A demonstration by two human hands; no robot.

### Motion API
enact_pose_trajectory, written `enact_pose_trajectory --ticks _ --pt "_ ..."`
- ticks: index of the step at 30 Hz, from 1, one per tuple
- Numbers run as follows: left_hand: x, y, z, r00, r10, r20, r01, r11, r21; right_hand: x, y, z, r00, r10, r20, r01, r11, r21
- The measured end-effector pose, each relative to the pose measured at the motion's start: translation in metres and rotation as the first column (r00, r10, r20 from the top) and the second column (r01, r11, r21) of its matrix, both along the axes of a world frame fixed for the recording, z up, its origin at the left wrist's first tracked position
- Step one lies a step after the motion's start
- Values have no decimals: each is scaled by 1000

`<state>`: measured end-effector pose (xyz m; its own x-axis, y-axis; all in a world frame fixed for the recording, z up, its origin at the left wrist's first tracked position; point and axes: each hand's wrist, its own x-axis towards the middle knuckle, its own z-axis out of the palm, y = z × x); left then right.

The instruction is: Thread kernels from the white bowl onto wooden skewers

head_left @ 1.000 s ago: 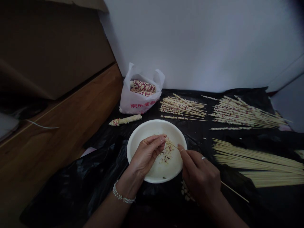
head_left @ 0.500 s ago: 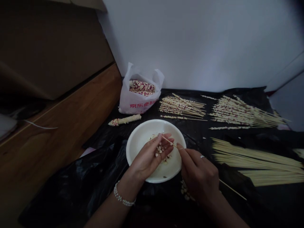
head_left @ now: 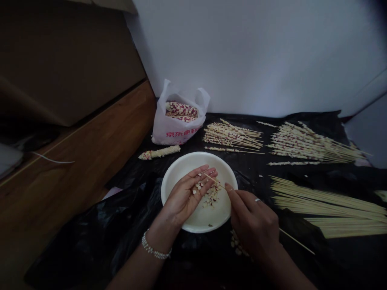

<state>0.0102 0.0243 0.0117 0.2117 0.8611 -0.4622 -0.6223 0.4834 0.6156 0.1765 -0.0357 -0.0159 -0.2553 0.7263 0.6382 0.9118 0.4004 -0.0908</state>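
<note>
My left hand [head_left: 186,193] lies palm up over the white bowl [head_left: 167,191], fingers stretched out, with several loose corn kernels [head_left: 198,187] on the palm and fingers. Pinched in my right hand [head_left: 255,215] at the bowl's right side is a thin wooden skewer [head_left: 297,241]. Its tip reaches over the left fingers, and its rear end sticks out behind the right hand. Inside the bowl, more pale and dark red kernels [head_left: 211,198] lie beneath the left hand.
Behind the bowl are a partly stripped corn cob [head_left: 165,152] and a white plastic bag [head_left: 163,129] of corn cobs. Kernel-threaded skewers [head_left: 232,135] and a larger pile [head_left: 298,141] lie at back right. Bare skewers [head_left: 326,201] rest on black plastic sheeting [head_left: 115,225].
My left fingers have opened away from the skewer tip and spread flatter, showing more kernels. My right hand keeps its grip on the skewer in nearly the same place.
</note>
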Motion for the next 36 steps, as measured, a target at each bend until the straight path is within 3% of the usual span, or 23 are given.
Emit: enact_pose_trajectory --ticks 12,25,36 --pt "1 3 -1 992 109 -70 -106 993 47 -1 0 2 1000 0 -9 0 1000 19" --pt "3 -2 -1 996 46 -76 -40 997 71 -1 2 5 1000 -27 8 27 999 33" --pt "2 1 -3 996 75 53 -71 994 -78 -1 0 5 1000 -17 0 17 1000 3"
